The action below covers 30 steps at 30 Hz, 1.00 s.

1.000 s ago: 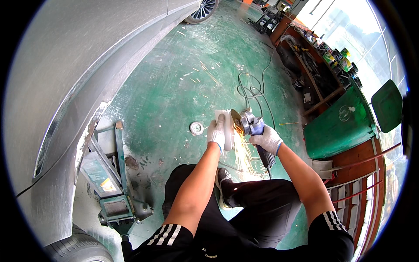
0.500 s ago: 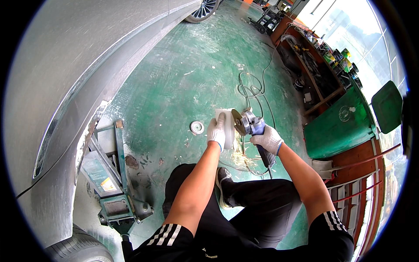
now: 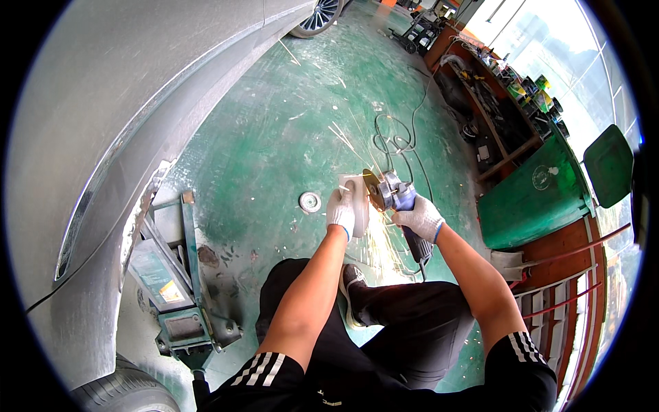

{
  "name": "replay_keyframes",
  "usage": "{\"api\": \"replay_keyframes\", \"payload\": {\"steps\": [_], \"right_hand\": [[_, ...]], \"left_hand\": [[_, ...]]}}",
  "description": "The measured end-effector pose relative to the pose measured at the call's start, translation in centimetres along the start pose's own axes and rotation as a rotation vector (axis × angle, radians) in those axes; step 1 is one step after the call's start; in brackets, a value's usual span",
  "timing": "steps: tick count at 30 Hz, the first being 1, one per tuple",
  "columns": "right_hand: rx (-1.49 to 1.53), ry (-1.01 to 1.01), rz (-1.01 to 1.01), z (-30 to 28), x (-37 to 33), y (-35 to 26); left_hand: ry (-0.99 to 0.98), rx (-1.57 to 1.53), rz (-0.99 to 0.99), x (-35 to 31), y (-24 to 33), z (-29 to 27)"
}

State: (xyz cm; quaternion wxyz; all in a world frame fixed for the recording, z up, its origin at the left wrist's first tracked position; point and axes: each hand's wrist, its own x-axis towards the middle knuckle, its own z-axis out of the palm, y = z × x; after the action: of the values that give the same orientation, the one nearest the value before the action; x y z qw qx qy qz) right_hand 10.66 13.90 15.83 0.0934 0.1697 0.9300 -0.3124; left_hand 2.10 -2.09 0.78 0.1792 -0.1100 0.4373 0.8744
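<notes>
In a white knitted glove, my left hand [image 3: 341, 209] grips a light grey sheet-metal piece [image 3: 360, 207], thumb on its face. My right hand [image 3: 420, 218], gloved alike, is wrapped round the body of a blue and black angle grinder [image 3: 404, 197]. The grinder's disc [image 3: 373, 189] meets the right edge of the metal piece near its top. Bright sparks [image 3: 381, 250] pour down toward my shoe [image 3: 353, 288], and a few streak up and away over the floor. The fingers of my right hand are partly hidden behind the tool.
A round disc [image 3: 309, 202] lies on the green floor left of my hands. The grinder's cord [image 3: 398, 143] loops beyond them. At left are a car body [image 3: 144, 103] and a floor jack [image 3: 184, 323]; at right, a green bin [image 3: 535, 196] and a shelf bench [image 3: 491, 99].
The spark stream has grown brighter and wider, and new streaks fly upward past the disc. Both hands stay almost in place, still holding the metal piece and the grinder.
</notes>
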Motion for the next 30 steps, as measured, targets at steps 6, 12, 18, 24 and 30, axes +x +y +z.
{"api": "replay_keyframes", "payload": {"steps": [6,12,18,24,30], "right_hand": [[-0.045,-0.005,-0.001,0.2,0.3,-0.1],[-0.056,-0.017,0.006,0.0,0.1,0.1],[-0.056,-0.009,0.029,0.0,-0.4,-0.5],[-0.017,-0.021,0.020,0.0,0.1,-0.7],[-0.048,0.003,0.040,-0.2,-0.1,-0.5]], "left_hand": [[0.053,0.152,0.135,2.0,-1.4,-1.0],[0.047,0.216,0.122,1.5,-1.3,-0.9],[0.022,0.253,0.077,1.1,-0.3,-0.8],[0.074,0.311,0.191,1.8,-1.3,-1.2],[0.048,0.313,0.179,0.5,-0.3,-0.7]]}}
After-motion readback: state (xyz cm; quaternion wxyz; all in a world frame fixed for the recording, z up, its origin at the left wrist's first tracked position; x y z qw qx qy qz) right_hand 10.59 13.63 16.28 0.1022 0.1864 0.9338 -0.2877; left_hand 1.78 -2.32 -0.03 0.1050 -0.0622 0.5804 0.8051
